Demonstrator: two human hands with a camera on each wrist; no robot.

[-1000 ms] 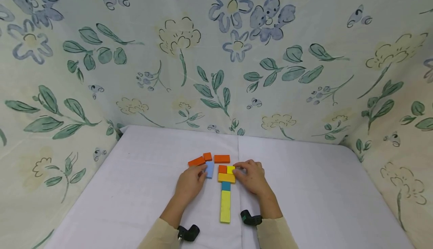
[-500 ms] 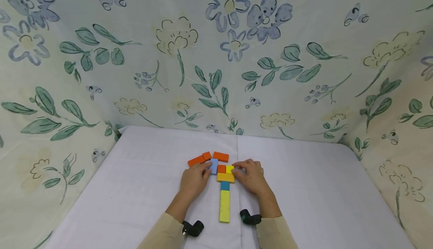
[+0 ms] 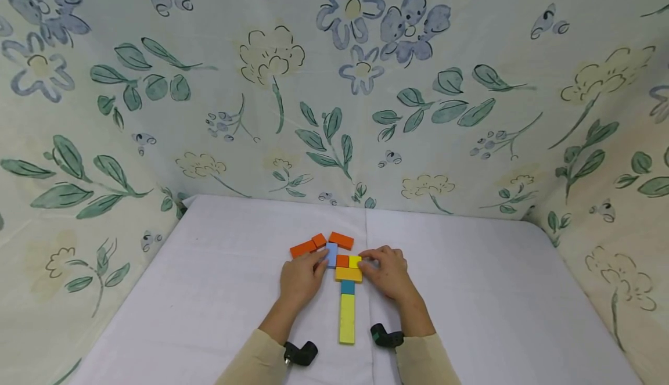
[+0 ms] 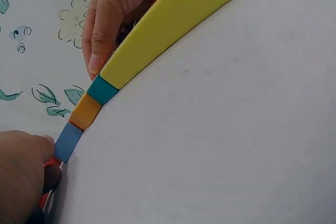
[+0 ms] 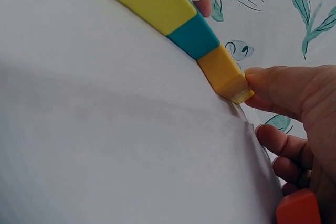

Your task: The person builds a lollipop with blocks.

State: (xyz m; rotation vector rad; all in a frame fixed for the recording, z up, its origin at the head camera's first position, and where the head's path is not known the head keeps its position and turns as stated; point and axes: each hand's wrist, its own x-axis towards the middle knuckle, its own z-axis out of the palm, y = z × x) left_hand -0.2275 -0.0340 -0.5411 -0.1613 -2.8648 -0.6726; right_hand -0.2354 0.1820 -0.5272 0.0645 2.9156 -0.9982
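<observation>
My left hand (image 3: 301, 279) pinches a light-blue block (image 3: 331, 255) by its left side, standing against a small orange-red block (image 3: 342, 261). A yellow block (image 3: 355, 262) adjoins that on the right, and the thumb and fingertips of my right hand (image 3: 388, 273) grip its right side. Both small blocks rest at the far edge of an amber block (image 3: 348, 274). Below it a teal block (image 3: 347, 287) and a long lime-yellow block (image 3: 347, 319) continue the column. In the left wrist view the light-blue block (image 4: 68, 141) shows beside the thumb.
Beyond the left hand lie an orange-red block (image 3: 303, 249), a smaller orange-red one (image 3: 319, 240) and another longer one (image 3: 341, 240). A white cloth (image 3: 470, 292) covers the table. Floral fabric (image 3: 282, 112) hangs behind and at both sides.
My left hand has slid the light-blue block right and away from me, up against the small orange-red block. The far orange-red blocks have shifted and turned slightly. My right hand has stayed put.
</observation>
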